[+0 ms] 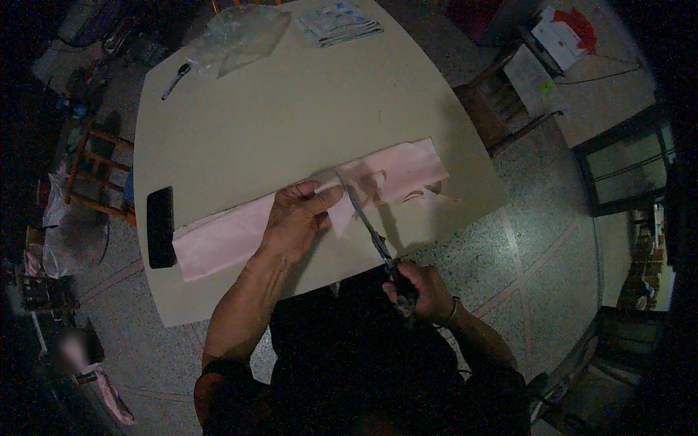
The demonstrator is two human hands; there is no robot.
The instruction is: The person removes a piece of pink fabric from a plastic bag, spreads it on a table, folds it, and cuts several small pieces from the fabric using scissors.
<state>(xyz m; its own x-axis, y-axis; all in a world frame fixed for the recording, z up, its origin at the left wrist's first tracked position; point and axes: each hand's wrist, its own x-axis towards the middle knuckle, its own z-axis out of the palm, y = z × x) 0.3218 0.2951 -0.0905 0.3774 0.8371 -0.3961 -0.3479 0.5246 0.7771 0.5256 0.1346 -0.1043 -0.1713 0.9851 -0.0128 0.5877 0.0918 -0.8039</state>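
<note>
A long folded strip of pink cloth (225, 238) lies slantwise across the near part of the table (276, 123). My left hand (291, 221) pinches its near edge around the middle, fingers and thumb closed on the fabric. In my right hand (429, 292) are scissors (368, 227) with dark handles. Their blades point away from me and reach the cloth just right of my left fingertips, where a pointed flap hangs toward me. Whether the blades are parted is hard to make out. Small cut scraps (430, 196) rest by the right part of the strip.
A black flat rectangular object (161, 227) lies by the strip's left end. Toward the far edge are a small dark-handled tool (176, 81), a clear plastic bag (243, 40) and a folded printed packet (339, 25). Wooden chairs (102, 171) stand left and right of the table.
</note>
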